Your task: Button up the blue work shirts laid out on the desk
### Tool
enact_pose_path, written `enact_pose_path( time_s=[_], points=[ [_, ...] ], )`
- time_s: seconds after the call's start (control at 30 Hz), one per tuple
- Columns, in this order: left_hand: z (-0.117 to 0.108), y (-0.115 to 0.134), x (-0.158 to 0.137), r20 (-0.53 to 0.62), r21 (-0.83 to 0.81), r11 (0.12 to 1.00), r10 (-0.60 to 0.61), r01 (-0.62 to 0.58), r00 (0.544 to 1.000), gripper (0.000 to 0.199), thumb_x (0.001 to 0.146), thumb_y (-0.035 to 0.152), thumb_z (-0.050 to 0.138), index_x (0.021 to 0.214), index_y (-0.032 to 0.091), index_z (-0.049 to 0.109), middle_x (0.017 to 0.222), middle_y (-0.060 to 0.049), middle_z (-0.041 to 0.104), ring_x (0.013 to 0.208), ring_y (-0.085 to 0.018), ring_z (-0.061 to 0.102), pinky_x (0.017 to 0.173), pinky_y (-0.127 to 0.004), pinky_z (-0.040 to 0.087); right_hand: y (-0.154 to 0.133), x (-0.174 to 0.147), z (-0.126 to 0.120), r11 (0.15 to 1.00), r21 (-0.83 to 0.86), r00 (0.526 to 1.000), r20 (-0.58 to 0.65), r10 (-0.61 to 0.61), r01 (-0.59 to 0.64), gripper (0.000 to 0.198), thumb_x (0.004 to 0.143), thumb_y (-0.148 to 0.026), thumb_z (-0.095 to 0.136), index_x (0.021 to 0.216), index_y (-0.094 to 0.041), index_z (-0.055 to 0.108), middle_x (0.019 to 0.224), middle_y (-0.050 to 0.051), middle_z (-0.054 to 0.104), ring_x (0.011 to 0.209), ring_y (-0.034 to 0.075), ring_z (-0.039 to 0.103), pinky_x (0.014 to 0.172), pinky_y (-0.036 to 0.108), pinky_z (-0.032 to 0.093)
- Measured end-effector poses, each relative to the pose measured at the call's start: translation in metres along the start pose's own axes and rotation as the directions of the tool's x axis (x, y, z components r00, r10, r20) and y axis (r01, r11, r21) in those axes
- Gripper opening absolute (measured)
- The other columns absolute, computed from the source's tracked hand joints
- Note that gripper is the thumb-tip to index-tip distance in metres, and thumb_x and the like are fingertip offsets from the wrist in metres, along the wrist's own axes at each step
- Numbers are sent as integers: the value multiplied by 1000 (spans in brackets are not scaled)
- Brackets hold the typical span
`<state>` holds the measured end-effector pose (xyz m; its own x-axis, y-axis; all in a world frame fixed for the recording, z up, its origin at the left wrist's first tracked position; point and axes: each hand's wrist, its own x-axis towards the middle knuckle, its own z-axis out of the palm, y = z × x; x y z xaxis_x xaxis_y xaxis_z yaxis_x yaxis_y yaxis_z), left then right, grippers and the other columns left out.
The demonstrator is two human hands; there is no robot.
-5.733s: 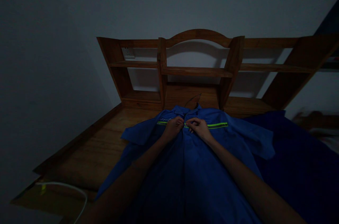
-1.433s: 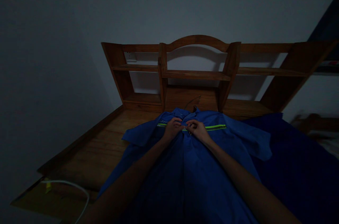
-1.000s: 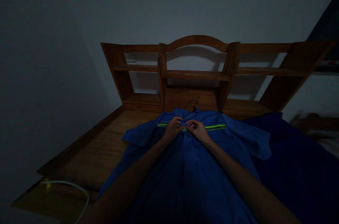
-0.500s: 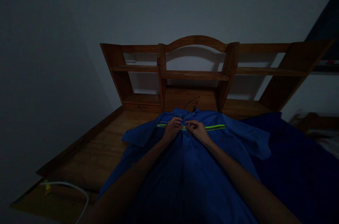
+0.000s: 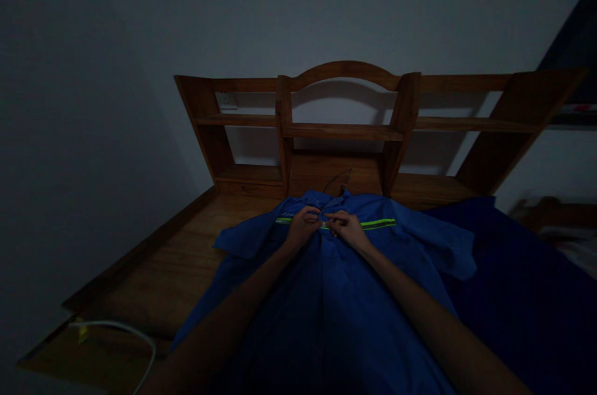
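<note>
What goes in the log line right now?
blue shirt: spread out, collar toward wooden shelf; left hand: at front opening; right hand: at front opening, by green stripe

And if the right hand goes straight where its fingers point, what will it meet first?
The right hand would probably meet the left hand, close by over the blue shirt; depth is unclear, so the shirt's cloth between them might come first.
</note>
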<state>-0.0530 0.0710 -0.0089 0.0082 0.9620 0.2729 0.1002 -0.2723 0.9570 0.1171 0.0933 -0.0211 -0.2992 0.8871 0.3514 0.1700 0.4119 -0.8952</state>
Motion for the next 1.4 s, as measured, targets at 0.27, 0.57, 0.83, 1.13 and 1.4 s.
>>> enact_pose_path(
  time_s=[0.27, 0.57, 0.83, 1.13, 1.4],
  points=[
    [1, -4, 2, -36, 56, 998, 28, -26, 999, 25, 63, 19, 70, 85, 18, 59, 64, 3, 63, 64, -13, 64, 59, -21, 48, 2, 1, 1, 1000, -19, 1000, -10, -11, 10, 39, 75, -44, 64, 102, -16, 70, 74, 3, 63, 46, 8, 54, 45, 20, 44],
    [0, -19, 6, -46, 155, 982, 117, -108, 992, 22, 67, 18, 70, 86, 17, 59, 68, 2, 62, 65, -12, 62, 63, -23, 49, 6, 1, 2, 999, -44, 1000, -3, -30, 29, 41, 76, -51, 63, 97, -17, 71, 74, 4, 64, 46, 10, 55, 45, 22, 43],
    [-1, -23, 6, -41, 287, 947, 159, -141, 986, 21, 70, 21, 68, 88, 17, 59, 72, 1, 61, 65, -11, 61, 63, -23, 48, 9, 1, 2, 997, -64, 999, 9, -37, 38, 42, 77, -53, 62, 97, -16, 71, 76, 5, 64, 48, 10, 55, 46, 22, 44],
    [-1, -20, 4, -44, 331, 935, 153, -130, 987, 20, 70, 23, 69, 87, 18, 59, 73, 1, 60, 66, -11, 60, 63, -22, 47, 10, 2, 4, 996, -79, 999, 21, -36, 38, 38, 78, -49, 61, 97, -17, 68, 66, 1, 62, 49, 10, 55, 48, 20, 43],
    [0, -18, 4, -39, 343, 930, 153, -130, 987, 18, 71, 21, 68, 87, 19, 59, 73, 2, 60, 66, -12, 60, 64, -23, 47, 5, -1, 6, 994, -92, 998, 36, -48, 51, 38, 81, -43, 57, 108, -17, 61, 68, -2, 60, 53, 9, 56, 50, 18, 42]
  ],
)
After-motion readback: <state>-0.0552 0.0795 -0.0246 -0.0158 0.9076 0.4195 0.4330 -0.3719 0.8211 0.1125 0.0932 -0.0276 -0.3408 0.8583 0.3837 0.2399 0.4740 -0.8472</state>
